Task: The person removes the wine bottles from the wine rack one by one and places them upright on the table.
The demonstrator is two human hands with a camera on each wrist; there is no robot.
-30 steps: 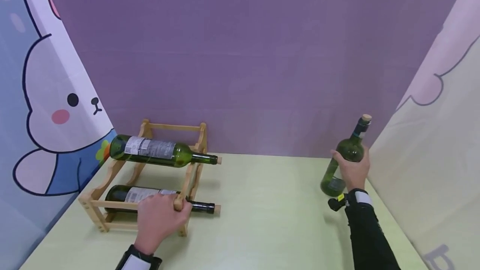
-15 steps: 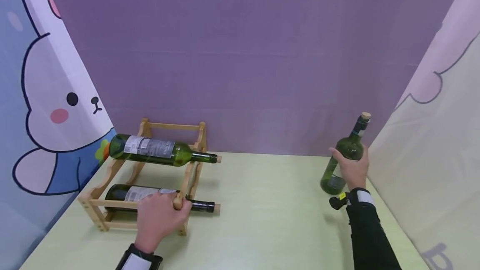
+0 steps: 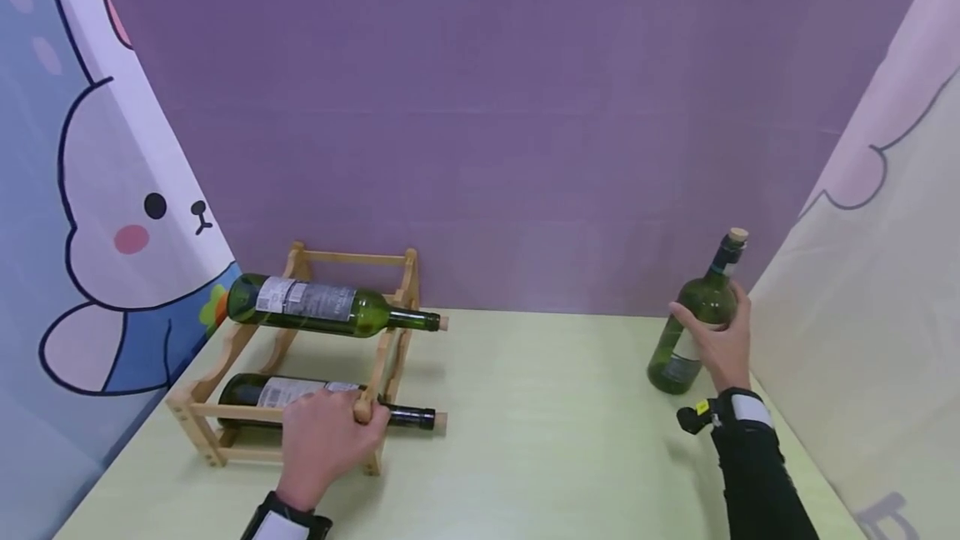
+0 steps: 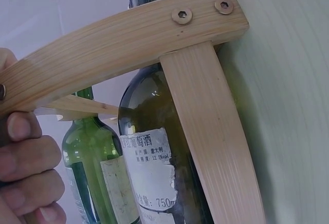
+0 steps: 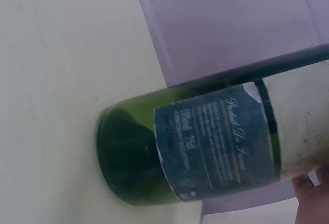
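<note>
My left hand grips the front right end of a wooden wine rack; its curled fingers show in the left wrist view. One corked green wine bottle lies on the rack's upper level, a second bottle on the lower one, both necks pointing right. Over at the right, a third green wine bottle, corked, stands on the table. Around its middle, my right hand has its thumb and fingers spread, palm back from the glass. The right wrist view shows its dark lower label.
The pale table ends at a purple backdrop. A printed cartoon panel lines the left side and a pale panel the right. Table surface separates the rack from the standing bottle.
My right hand has shifted slightly right and back relative to the standing bottle, its grip loosened. The left hand keeps hold of the rack. The head view has shifted a little.
</note>
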